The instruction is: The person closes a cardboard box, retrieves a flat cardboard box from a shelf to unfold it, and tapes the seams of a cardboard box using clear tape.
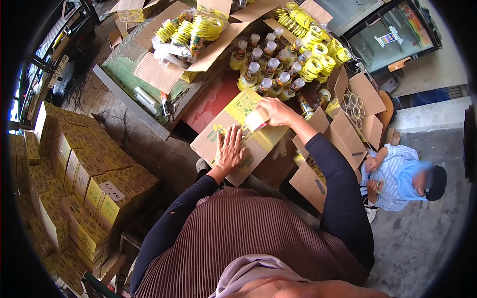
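Note:
A closed brown and yellow cardboard box (208, 144) lies in front of me at the table's near edge. My left hand (229, 149) rests flat on its top, fingers spread, holding nothing. Wrapped in my right hand (276, 112) is a roll of tape (256, 119), which sits against the top of the box on its right part. Just beyond the box stand several bottles (272, 63) with clear caps and dark labels.
Stacked yellow boxes (94, 174) fill the left side. An open carton (149, 69) holds yellow-ringed items at the back. At right are open cartons (343, 134), a glass-door cabinet (392, 37), and a person (402, 171) holding a round item. A knife (164, 104) lies left.

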A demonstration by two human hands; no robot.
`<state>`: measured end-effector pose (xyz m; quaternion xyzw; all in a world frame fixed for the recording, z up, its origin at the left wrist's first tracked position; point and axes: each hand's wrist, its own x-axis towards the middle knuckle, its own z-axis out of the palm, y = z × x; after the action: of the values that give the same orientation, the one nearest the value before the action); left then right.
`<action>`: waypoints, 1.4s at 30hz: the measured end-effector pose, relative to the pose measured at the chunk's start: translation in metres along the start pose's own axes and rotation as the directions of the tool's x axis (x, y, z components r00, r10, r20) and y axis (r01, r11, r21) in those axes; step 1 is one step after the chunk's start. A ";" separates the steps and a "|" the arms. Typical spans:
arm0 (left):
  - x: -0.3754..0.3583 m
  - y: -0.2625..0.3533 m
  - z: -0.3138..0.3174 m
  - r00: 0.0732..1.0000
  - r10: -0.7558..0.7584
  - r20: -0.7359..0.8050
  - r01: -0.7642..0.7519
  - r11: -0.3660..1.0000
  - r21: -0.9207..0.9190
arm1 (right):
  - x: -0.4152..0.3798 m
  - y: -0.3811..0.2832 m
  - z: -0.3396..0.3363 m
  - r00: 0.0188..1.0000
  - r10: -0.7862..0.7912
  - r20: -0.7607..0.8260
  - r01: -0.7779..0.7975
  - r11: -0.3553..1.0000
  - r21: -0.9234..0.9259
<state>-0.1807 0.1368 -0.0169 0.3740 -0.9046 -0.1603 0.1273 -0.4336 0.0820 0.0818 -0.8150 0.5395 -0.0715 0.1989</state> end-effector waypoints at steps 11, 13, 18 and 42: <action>-0.001 0.001 -0.003 1.000 -0.001 -0.002 0.001 1.000 0.016 | 0.001 0.015 0.014 0.917 -0.251 -0.310 0.228 0.968 -0.109; -0.002 0.000 -0.002 1.000 -0.007 0.004 0.007 1.000 0.017 | 0.002 0.012 -0.015 0.997 -0.077 -0.006 0.074 0.972 -0.224; -0.002 0.002 -0.002 1.000 -0.005 -0.001 0.005 1.000 0.008 | -0.005 0.037 -0.020 0.987 -0.139 -0.078 0.094 0.903 -0.420; -0.008 -0.001 0.003 0.991 0.113 -0.069 -0.113 0.994 0.004 | 0.024 0.006 0.069 0.993 -0.082 -0.087 -0.053 0.347 -0.936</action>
<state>-0.1756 0.1429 -0.0204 0.3275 -0.9194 -0.1395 0.1675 -0.4055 0.0751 0.0140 -0.7815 0.4868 0.1995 -0.3353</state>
